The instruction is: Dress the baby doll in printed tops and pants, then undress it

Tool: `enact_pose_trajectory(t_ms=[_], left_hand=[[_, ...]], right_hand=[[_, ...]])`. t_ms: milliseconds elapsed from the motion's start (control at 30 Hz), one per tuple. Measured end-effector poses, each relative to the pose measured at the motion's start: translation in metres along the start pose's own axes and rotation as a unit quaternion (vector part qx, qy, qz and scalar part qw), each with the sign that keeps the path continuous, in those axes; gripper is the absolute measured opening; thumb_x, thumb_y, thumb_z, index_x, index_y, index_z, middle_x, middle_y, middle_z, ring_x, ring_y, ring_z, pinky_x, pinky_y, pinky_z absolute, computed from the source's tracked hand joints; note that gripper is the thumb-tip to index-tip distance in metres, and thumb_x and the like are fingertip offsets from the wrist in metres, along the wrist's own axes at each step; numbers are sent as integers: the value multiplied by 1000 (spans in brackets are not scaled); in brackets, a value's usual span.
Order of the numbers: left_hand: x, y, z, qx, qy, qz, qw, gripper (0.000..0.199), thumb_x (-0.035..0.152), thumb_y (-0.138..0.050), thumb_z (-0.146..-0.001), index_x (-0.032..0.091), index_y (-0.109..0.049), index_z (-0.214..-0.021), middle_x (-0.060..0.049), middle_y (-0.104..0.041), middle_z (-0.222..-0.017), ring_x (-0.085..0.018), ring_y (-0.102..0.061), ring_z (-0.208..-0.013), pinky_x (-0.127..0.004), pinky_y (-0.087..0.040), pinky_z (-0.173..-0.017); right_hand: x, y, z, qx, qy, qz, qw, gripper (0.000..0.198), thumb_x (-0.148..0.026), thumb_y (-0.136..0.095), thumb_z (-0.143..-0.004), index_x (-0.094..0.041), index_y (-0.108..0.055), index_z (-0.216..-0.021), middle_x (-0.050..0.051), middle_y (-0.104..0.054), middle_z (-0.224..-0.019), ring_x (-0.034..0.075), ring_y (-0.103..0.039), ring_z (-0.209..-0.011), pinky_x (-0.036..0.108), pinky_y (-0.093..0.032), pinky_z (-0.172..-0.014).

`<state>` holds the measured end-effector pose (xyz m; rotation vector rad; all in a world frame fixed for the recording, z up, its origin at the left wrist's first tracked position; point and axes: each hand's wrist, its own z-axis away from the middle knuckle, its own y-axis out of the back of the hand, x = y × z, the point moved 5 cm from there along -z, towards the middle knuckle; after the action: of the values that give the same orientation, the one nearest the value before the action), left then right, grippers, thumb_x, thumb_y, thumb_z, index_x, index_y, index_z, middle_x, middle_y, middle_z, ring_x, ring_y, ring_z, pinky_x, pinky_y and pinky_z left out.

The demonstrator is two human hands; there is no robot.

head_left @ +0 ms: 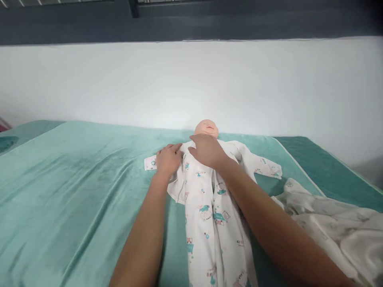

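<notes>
Starting at the near edge, you get the legs of a printed white outfit running up the middle, little cartoon animals and teal bits all over, with a bare forearm on either side. Off to the right there's a crumpled white cloth in a heap, partly behind the right forearm. Everything lies on a green velvety sheet, kinda wrinkled on the left, with a darker panel over on the right.

Further up, the left hand is palm down on the outfit's left sleeve near the shoulder, fingers bent and close together. Can't tell if it's pinching any fabric. The right hand lies across the upper chest, thumb a bit apart from the fingers; what's under it is hidden, so no clue on a pinch there either. The right sleeve sticks out to the side, untouched.

Just past that hand is the doll's head, face up. Behind it, a plain white wall, then a dark band along the top.
</notes>
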<state>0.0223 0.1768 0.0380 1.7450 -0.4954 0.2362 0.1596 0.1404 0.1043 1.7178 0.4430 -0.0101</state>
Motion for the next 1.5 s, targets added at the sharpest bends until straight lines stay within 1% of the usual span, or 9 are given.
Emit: enact_pose_trajectory(t_ms=[133,333,500,733,867,1000,1233,1367,1500], left_hand=[[-1,-2,1,-7,-25,-24,999,46,28,-43,-87,33,-61,-129,-4,-64,-129,-29,-55,-122,-49,-37,-106],[-2,0,2,-4,-25,-27,999,45,23,-43,-85,32,-66,-123,-4,-67,-125,-29,-58,-119,-48,-39,-102],[-9,8,8,35,59,5,998,48,25,-43,-86,33,-64,-129,-3,-68,-126,-28,-60,-118,-44,-42,-101],[-17,8,8,65,104,-7,992,42,31,-46,-88,29,-66,-124,-6,-69,-125,-29,-63,-112,-40,-48,-89],[-19,5,5,53,116,-24,992,37,36,-46,-90,30,-69,-118,-8,-72,-116,-29,-65,-109,-41,-46,-92],[-17,5,5,47,112,-35,992,35,37,-45,-91,28,-69,-114,-9,-73,-112,-30,-65,-109,-42,-46,-90],[-12,14,12,66,120,-49,989,36,32,-40,-93,28,-66,-116,-9,-72,-109,-29,-66,-101,-38,-47,-77],[-9,17,18,90,111,-45,989,38,29,-35,-94,27,-64,-118,-10,-71,-112,-29,-65,-101,-38,-47,-75],[-13,12,21,80,112,-41,990,37,29,-34,-95,27,-62,-119,-11,-70,-114,-30,-66,-102,-38,-46,-75]], right_hand=[[-21,-21,-29,-138,23,136,981,26,-20,-47,-92,-14,-65,-109,16,-62,-119,31,-56,-113,41,-47,-91],[-23,-37,-50,-195,26,155,968,43,-21,-64,-81,-15,-56,-122,16,-59,-126,30,-54,-115,38,-48,-86],[-12,-30,-46,-206,21,154,966,57,-27,-74,-72,-15,-55,-125,15,-56,-128,32,-52,-118,38,-50,-85],[-16,-29,-44,-220,54,159,961,39,-24,-67,-76,-14,-62,-114,18,-61,-123,32,-58,-110,35,-49,-76],[-25,-41,-51,-245,77,136,957,17,-24,-59,-84,-18,-69,-96,11,-71,-98,24,-66,-83,32,-46,-67],[-25,-45,-55,-240,96,123,958,16,-24,-58,-85,-21,-71,-94,7,-73,-94,23,-67,-79,30,-44,-65],[-23,-23,-45,-217,119,125,961,51,-23,-59,-86,-35,-58,-135,4,-67,-124,26,-65,-102,31,-44,-74],[-14,-8,-38,-197,105,151,963,40,-23,-58,-86,-31,-65,-124,5,-69,-116,26,-65,-99,32,-43,-74],[0,11,-32,-151,91,162,971,31,-24,-57,-87,-29,-69,-116,7,-69,-110,26,-63,-98,33,-41,-78]])
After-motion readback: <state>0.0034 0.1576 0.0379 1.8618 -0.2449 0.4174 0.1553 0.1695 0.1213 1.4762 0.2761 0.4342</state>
